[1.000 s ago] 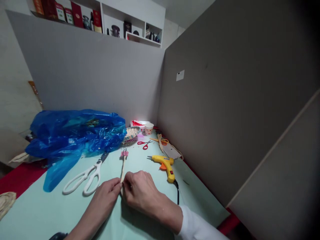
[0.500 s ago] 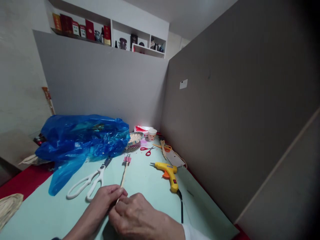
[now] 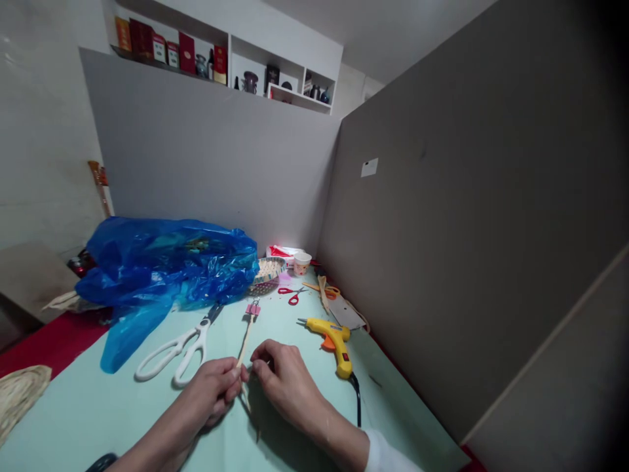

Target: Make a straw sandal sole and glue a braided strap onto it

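A pale, twisted straw-like cord (image 3: 247, 337) runs from a pink binder clip (image 3: 253, 309) on the table toward me. My left hand (image 3: 216, 387) pinches it between thumb and fingers, and its loose ends hang below that grip. Just to the right of the cord, my right hand (image 3: 287, 380) is off it, fingers curved and the thumb slightly apart from the index finger; I see nothing held there. White-handled scissors (image 3: 189, 347) lie left of the cord. A yellow glue gun (image 3: 331, 337) lies to the right with its black cable trailing toward me.
A blue plastic bag (image 3: 171, 262) fills the back left. Behind are a woven basket (image 3: 269, 267), a paper cup (image 3: 301, 263), red scissors (image 3: 293, 296) and orange scissors (image 3: 331, 292). A coil of pale fibre (image 3: 22, 396) sits at left. Grey partitions (image 3: 442, 229) close off the back and right.
My right hand has let go of the cord and moved up and right, its fingers loosening. The left hand keeps its pinch. The cord's lower ends now show. The view has shifted slightly.
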Motion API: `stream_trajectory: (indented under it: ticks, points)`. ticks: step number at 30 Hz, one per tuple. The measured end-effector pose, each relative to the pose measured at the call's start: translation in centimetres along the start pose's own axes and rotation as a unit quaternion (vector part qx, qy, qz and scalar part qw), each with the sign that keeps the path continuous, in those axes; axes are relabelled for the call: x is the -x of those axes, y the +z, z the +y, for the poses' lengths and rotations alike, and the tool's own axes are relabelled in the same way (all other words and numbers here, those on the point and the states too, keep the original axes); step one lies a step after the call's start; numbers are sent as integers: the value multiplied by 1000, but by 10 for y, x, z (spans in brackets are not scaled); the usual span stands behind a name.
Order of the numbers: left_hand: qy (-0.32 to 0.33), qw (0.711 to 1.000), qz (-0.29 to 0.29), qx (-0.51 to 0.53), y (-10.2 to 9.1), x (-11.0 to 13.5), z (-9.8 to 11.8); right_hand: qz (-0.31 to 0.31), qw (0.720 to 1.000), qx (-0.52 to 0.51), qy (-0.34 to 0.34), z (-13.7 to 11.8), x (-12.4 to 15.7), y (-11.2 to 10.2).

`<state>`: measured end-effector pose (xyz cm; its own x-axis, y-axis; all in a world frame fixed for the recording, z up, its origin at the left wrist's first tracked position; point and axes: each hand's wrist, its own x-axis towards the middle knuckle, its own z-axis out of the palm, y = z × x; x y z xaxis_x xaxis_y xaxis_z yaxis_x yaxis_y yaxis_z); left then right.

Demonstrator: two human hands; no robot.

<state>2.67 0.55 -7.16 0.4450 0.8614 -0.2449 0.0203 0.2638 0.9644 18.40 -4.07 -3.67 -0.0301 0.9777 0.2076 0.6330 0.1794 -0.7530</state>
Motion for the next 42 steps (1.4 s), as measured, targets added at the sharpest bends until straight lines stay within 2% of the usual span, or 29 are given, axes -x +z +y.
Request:
stream_trajectory:
  ticks: [7,12,16,19,25,30,35,42]
  points:
    - [-1,1000,-18,2,1,6,3,-64,995,-72,29,-4,0,2]
    - [-6,999,-38,4,4,6,3,-169,966,-166,102,0,-7,6]
    - [23,999,-24,9,6,10,3,-193,953,-201,119,-1,-8,4]
    - [46,999,-2,4,6,13,3,-175,962,-179,104,-4,-6,0]
    - [57,997,35,-48,10,8,-4,-79,990,-109,47,-7,-3,-2]
    - [73,985,74,-140,13,11,0,-52,987,-135,70,-2,-7,5]
    - [87,957,124,-248,17,24,11,-35,978,-181,97,0,-8,10]
    - [83,935,116,-325,21,29,11,-37,972,-201,118,0,-6,11]
